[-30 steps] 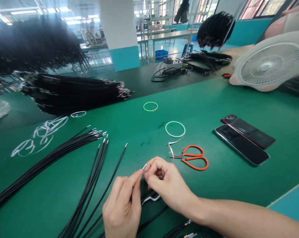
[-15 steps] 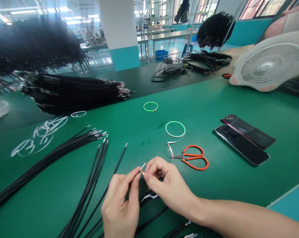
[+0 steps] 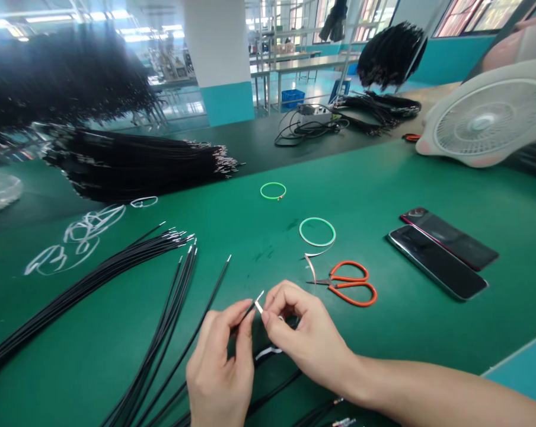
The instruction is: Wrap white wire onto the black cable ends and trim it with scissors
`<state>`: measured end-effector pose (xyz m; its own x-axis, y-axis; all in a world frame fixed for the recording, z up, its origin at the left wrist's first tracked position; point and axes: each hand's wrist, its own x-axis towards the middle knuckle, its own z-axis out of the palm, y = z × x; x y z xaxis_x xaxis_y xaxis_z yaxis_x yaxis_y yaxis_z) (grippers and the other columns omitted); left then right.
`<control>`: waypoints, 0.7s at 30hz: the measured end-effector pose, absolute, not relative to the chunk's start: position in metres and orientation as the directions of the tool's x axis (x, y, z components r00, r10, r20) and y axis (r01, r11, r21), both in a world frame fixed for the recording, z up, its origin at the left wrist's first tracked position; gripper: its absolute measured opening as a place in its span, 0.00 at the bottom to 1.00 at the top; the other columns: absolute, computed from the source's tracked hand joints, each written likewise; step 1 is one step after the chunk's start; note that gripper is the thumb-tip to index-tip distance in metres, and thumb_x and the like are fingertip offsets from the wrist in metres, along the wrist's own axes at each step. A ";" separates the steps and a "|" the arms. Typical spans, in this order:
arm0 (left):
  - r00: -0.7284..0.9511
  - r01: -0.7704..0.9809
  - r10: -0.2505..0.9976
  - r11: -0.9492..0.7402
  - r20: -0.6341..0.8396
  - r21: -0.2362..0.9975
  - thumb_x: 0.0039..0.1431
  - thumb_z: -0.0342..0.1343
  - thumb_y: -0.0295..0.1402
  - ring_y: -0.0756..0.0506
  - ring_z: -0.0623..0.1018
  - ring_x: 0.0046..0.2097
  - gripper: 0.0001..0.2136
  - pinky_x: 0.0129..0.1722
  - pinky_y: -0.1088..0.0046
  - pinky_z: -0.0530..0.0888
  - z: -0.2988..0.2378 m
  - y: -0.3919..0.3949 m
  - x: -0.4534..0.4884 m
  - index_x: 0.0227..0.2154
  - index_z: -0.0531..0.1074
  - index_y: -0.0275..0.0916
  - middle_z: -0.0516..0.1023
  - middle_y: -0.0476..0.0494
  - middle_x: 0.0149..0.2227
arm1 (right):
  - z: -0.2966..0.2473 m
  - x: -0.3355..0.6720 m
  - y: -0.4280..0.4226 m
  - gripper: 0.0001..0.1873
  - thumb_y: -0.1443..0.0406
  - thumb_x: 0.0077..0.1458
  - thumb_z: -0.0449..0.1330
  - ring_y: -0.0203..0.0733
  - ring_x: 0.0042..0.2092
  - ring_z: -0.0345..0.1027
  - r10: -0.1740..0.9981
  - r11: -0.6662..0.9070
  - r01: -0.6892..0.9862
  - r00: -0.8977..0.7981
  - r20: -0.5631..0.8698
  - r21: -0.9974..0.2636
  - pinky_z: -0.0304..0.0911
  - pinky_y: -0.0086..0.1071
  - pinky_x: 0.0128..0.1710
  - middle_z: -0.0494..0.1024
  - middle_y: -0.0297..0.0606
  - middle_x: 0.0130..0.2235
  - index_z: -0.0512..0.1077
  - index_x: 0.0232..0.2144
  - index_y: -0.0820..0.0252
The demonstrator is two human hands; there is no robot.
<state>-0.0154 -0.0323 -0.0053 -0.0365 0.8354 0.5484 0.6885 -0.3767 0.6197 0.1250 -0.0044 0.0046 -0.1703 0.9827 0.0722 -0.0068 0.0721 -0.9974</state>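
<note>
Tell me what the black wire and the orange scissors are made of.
The black wire looks plastic-sheathed: smooth, slightly glossy, with a bright metal tip. The orange scissors have glossy handles, seemingly plastic; their blades look like bare steel, from the grey sheen.

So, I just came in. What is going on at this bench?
A person is working with bare hands over a green bench mat. The left hand pinches a black wire close to its bare metal end, and the right hand is right at that end, though what it grips is too small to tell. More loose black wires lie to the left, with a large black wire bundle behind them. Orange-handled scissors rest to the right, near two phones.
</note>
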 end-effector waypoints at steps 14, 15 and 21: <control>-0.004 0.729 0.827 -0.383 0.562 0.568 0.60 0.56 0.24 0.50 0.77 0.34 0.11 0.37 0.76 0.75 -0.009 -0.033 -0.018 0.45 0.71 0.40 0.76 0.48 0.34 | 0.007 0.126 -0.006 0.08 0.71 0.49 0.57 0.37 0.31 0.64 0.982 0.088 -0.012 -0.165 0.089 -0.996 0.60 0.30 0.31 0.71 0.33 0.29 0.65 0.21 0.58; -0.008 0.729 0.827 -0.380 0.562 0.570 0.59 0.56 0.25 0.50 0.77 0.34 0.11 0.37 0.76 0.75 -0.009 -0.033 -0.019 0.45 0.71 0.40 0.76 0.48 0.34 | 0.007 0.126 -0.006 0.08 0.70 0.49 0.58 0.37 0.31 0.64 0.983 0.090 -0.012 -0.163 0.091 -0.996 0.60 0.30 0.31 0.71 0.34 0.29 0.65 0.21 0.58; 0.008 0.730 0.803 -0.412 0.596 0.545 0.59 0.56 0.25 0.50 0.78 0.34 0.10 0.37 0.77 0.75 -0.010 -0.033 -0.020 0.43 0.71 0.40 0.77 0.48 0.34 | 0.008 0.126 -0.005 0.08 0.70 0.49 0.58 0.37 0.31 0.65 0.986 0.055 -0.012 -0.160 0.056 -0.998 0.61 0.30 0.31 0.71 0.33 0.29 0.66 0.21 0.59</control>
